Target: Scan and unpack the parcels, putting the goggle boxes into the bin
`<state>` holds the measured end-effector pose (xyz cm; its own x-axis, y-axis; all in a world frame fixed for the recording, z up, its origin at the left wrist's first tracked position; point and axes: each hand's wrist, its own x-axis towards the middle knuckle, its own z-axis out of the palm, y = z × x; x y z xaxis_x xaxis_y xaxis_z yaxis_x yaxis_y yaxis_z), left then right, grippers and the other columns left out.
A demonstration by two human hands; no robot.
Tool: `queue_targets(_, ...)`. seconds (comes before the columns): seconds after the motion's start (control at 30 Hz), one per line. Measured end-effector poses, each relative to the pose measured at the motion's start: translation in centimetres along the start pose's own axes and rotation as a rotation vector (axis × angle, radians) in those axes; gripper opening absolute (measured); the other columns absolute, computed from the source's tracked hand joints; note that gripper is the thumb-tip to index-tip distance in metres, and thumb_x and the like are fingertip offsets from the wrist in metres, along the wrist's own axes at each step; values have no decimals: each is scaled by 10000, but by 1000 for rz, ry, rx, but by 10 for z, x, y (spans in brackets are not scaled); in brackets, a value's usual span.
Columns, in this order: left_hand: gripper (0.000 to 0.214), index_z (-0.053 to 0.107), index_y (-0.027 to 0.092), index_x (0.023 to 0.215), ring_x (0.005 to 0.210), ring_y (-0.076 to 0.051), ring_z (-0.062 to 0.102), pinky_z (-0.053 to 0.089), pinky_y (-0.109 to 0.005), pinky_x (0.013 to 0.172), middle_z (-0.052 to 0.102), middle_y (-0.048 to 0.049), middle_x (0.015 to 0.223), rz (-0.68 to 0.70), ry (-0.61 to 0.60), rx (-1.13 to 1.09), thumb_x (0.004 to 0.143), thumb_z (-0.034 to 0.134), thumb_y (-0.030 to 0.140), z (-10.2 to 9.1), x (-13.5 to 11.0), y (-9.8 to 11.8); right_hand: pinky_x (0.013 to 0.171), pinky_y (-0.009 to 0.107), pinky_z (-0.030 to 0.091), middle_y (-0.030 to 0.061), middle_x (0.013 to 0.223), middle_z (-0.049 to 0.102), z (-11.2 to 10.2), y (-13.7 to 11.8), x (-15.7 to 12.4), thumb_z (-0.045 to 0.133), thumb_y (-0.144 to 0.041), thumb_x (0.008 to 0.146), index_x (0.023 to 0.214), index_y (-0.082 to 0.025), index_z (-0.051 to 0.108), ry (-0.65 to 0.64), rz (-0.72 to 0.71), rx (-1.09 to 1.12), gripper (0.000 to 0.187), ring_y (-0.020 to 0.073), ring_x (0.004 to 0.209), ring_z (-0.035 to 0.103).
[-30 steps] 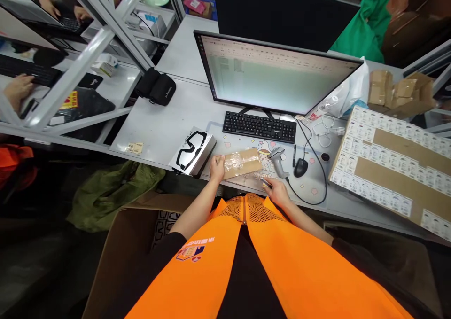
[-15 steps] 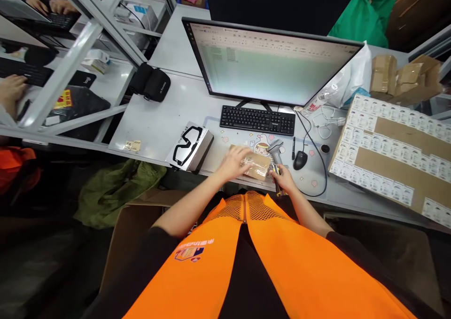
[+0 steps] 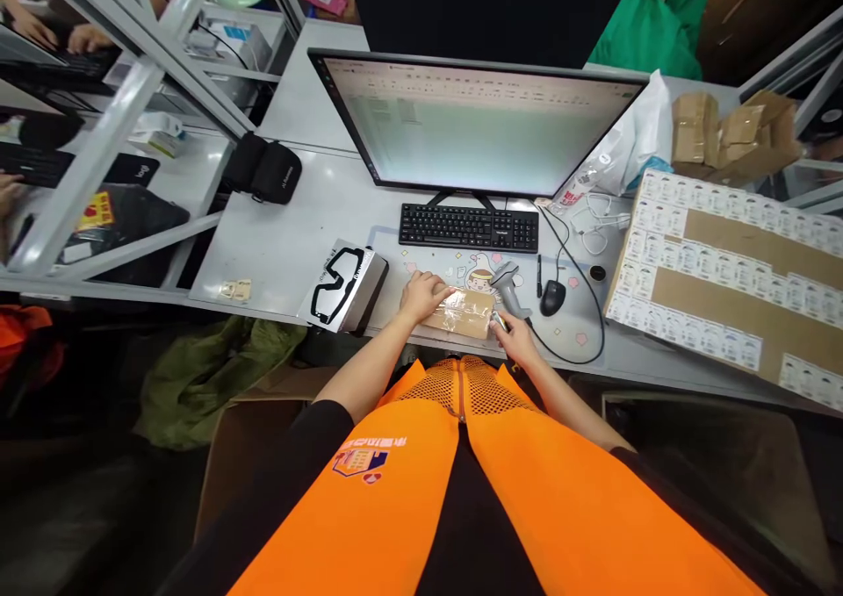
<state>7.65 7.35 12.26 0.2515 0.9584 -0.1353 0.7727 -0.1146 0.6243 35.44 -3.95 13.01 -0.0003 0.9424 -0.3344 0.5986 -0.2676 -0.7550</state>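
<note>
A small brown cardboard box (image 3: 459, 312) with shiny clear tape lies on the desk near its front edge. My left hand (image 3: 423, 296) grips its left end, the fingers curled over the top. At the right end of the box, my right hand (image 3: 515, 340) is closed round a box cutter (image 3: 499, 320), whose metal tip is against or very near the box's edge. Most of the cutter's handle is hidden in the hand. A grey barcode scanner (image 3: 507, 289) lies just behind the box and the right hand.
Behind stand a black keyboard (image 3: 469, 227) and a monitor (image 3: 480, 126). A mouse (image 3: 552, 298) and its cable are to the right, beside a large label-covered carton (image 3: 724, 280). On the left are a white-and-black box (image 3: 343, 286) and a black pouch (image 3: 263, 168). A co-worker's hands show at upper left.
My left hand has slid to the left end of the box, baring more of its top. The cutter has turned in my right hand, its tip now at the box's right end.
</note>
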Motion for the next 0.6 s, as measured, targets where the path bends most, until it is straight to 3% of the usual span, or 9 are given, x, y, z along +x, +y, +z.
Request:
queue_targets(0.17,355,790,228,966,1198,-379,559,485,-480,1076,736,-156,1096,-11,-1,-30,976,747,580,1,5,5,843,427,653,107,954,818,3,8,-28,591,-597,983,1330,-156,778,-83,38,72,592,290,864,771)
queue_targets(0.27,298,780,209,1000,1232,-377,583,460,-511,1159,733,-156,1118,-38,29,-102,962,768,504,-1,5,6,807,423,647,91,913,815,-13,13,-29,577,-548,987,1359,-171,763,-138,38,39,561,286,803,767)
queue_targets(0.33,294,760,197,1157,1358,-365,564,408,-525,1247,709,-161,1289,-54,114,-184,972,737,424,-5,-3,0,799,408,634,85,867,805,-28,6,-20,526,-491,1019,1394,-174,740,-119,40,-31,536,280,765,764)
queue_targets(0.4,485,660,206,1421,1524,-346,480,362,-521,1307,593,-168,1557,-78,173,-310,972,712,383,-7,-21,-13,838,394,616,101,912,814,-39,-16,-4,483,-422,1050,1391,-186,733,-81,-25,-169,484,282,813,776)
queue_targets(0.47,790,450,243,1653,1624,-348,397,376,-520,1311,405,-177,1752,-137,126,-467,944,749,420,-7,-44,-29,893,379,591,118,1046,831,-39,-53,15,480,-355,1066,1380,-212,724,-89,-141,-354,423,286,924,785)
queue_targets(0.53,1069,235,272,1766,1654,-371,374,407,-525,1294,262,-204,1829,-216,19,-609,892,817,477,-3,-65,-44,925,364,569,128,1151,830,-27,-99,33,511,-323,1073,1392,-225,700,-170,-236,-543,383,290,1013,783)
queue_targets(0.6,1221,111,265,1798,1659,-381,376,415,-533,1291,218,-237,1840,-278,-56,-699,857,853,494,5,-77,-55,923,357,558,148,1175,827,-4,-143,47,524,-299,1081,1405,-216,674,-283,-288,-717,366,301,1054,782)
